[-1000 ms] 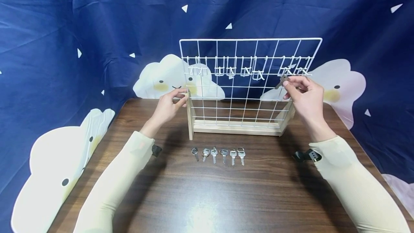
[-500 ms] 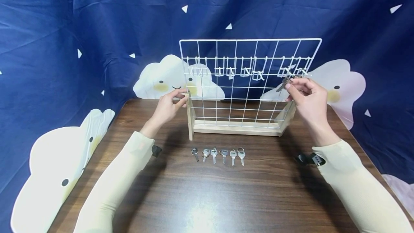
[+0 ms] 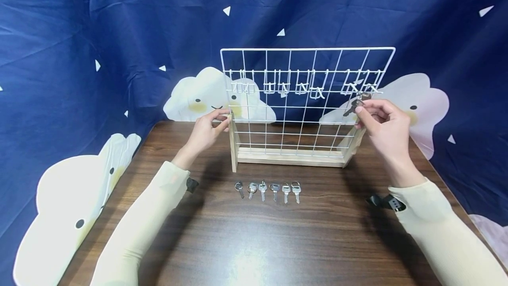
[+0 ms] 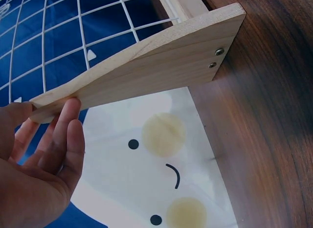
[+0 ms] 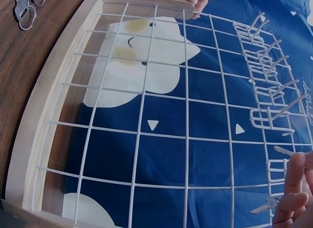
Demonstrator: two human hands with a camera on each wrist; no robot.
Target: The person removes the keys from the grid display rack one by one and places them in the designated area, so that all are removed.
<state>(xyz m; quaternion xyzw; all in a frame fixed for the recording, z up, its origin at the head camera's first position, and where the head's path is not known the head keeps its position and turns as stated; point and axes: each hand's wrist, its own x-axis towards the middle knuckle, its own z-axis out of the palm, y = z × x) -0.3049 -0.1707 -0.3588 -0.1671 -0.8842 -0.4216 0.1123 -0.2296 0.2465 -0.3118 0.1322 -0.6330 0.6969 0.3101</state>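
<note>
In the head view my left hand [image 3: 206,130] pinches the upper tip of the left wooden side piece [image 3: 233,144] of a white wire grid rack [image 3: 293,107]. The left wrist view has thumb and fingers around that wooden tip [image 4: 51,103]. My right hand [image 3: 382,129] pinches a key [image 3: 351,108] between thumb and fingertips, just below the hooks at the rack's right end. The right wrist view shows this key [image 5: 282,150] pointing out from the fingers. A second key [image 5: 266,206] shows beside the hand, partly hidden by the fingers.
Several white double-wire hooks [image 3: 301,86] line the grid's second bar. In front of the rack, several keys with rings [image 3: 275,191] lie in a row on the brown wooden table [image 3: 254,233]. A dark blue curtain [image 3: 178,21] with cloud prints hangs behind.
My right hand, still pinching the key, has drifted right and slightly down, from the second hook from the right toward the rightmost one. The left hand has stayed put.
</note>
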